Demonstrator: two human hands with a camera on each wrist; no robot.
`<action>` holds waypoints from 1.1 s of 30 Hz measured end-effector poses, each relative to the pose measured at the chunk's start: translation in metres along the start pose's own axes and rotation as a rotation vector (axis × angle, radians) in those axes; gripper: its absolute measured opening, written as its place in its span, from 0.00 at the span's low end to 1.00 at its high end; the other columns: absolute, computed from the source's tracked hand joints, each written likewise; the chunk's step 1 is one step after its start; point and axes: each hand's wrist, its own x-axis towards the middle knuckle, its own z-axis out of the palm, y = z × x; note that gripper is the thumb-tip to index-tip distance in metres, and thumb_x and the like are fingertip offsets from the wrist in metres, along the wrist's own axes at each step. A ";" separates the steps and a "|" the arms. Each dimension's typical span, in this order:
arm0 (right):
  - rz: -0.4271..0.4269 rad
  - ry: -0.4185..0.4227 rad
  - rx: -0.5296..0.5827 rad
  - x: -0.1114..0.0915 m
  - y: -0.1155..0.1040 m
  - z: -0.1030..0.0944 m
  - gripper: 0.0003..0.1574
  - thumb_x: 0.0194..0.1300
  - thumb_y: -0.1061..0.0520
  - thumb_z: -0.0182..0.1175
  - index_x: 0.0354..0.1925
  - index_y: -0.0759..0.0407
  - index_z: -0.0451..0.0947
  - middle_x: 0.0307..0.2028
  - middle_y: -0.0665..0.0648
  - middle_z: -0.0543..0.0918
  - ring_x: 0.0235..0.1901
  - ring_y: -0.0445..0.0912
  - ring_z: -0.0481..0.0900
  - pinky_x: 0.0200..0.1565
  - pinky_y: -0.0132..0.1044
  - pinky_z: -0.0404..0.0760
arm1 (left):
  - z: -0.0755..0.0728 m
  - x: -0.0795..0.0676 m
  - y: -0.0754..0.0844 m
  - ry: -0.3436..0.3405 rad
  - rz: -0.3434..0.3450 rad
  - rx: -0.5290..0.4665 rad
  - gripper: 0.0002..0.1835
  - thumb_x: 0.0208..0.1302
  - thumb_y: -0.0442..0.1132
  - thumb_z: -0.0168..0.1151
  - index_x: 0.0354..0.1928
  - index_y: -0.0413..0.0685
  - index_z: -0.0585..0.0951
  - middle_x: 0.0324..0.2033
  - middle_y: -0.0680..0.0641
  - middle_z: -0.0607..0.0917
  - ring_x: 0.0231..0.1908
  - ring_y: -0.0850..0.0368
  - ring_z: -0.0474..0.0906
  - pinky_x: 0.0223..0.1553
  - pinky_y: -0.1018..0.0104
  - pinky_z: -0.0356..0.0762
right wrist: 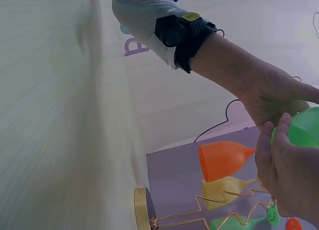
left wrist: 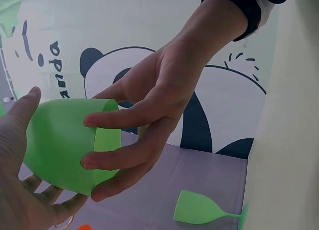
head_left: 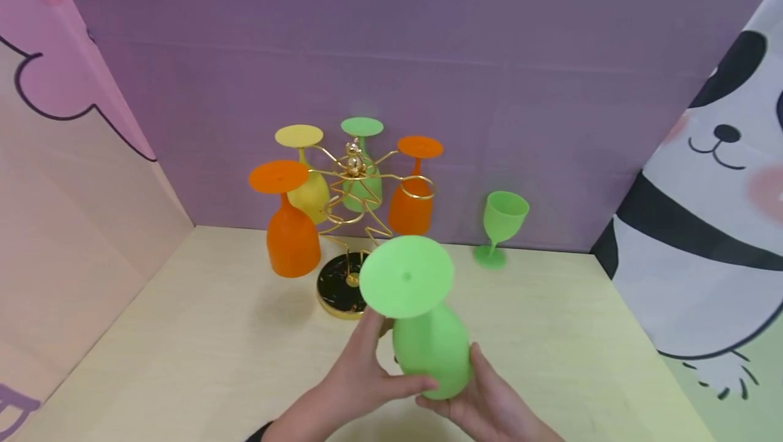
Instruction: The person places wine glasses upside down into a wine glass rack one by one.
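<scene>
A light green goblet [head_left: 431,353] is held upside down in front of me, its round foot uppermost. My left hand [head_left: 361,374] grips the bowl from the left, thumb across its front. From the right and below, my right hand [head_left: 489,401] holds the same bowl near its rim, as the left wrist view shows with the fingers [left wrist: 119,157] curled at the mouth. Just behind stands a gold wire rack [head_left: 361,207] on a round black base [head_left: 336,285], partly hidden by the goblet. Orange [head_left: 293,245], yellow, and green goblets hang upside down on it.
To the right, a second green goblet [head_left: 504,217] stands upright near the back edge of the pale table [head_left: 550,333]. Another orange goblet [head_left: 411,207] hangs on the rack's right side. A purple wall [head_left: 391,34] closes off the back, with printed panels left and right.
</scene>
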 end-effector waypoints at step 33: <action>-0.050 -0.039 -0.006 0.002 0.007 -0.005 0.31 0.72 0.42 0.15 0.70 0.44 0.37 0.66 0.61 0.58 0.63 0.57 0.57 0.63 0.48 0.62 | -0.004 -0.007 -0.003 -0.033 0.025 0.070 0.46 0.46 0.47 0.72 0.66 0.58 0.55 0.59 0.50 0.66 0.54 0.54 0.66 0.51 0.57 0.72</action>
